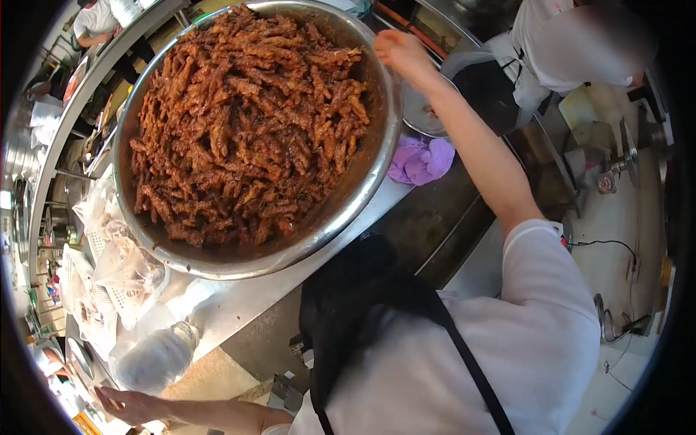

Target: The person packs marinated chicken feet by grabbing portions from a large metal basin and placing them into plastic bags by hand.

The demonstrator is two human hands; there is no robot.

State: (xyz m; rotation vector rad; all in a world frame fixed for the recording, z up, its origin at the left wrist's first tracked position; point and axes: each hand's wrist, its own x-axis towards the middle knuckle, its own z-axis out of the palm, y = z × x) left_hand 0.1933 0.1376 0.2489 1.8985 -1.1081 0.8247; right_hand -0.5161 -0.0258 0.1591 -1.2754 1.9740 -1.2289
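A large steel bowl (394,130), heaped with reddish-brown sauced chicken feet (246,130), fills the upper middle of the head view. My right hand (404,56) is at its right rim, fingers curled on the edge. Down at the lower left, my left hand (134,407) is away from the bowl, fingers stretched out and apart, with nothing visible in it. A clear plastic-wrapped bundle (156,359) lies just above that hand. Beside the bowl's right side are a crumpled purple cloth or bag (423,161) and a round metal pan (424,112), partly hidden by my forearm.
The bowl stands on a steel table (239,312). White perforated baskets (87,290) and plastic bags (119,254) crowd its left side. A co-worker in white (540,43) is at the upper right, another person (94,22) at the upper left. A cable (605,243) runs at right.
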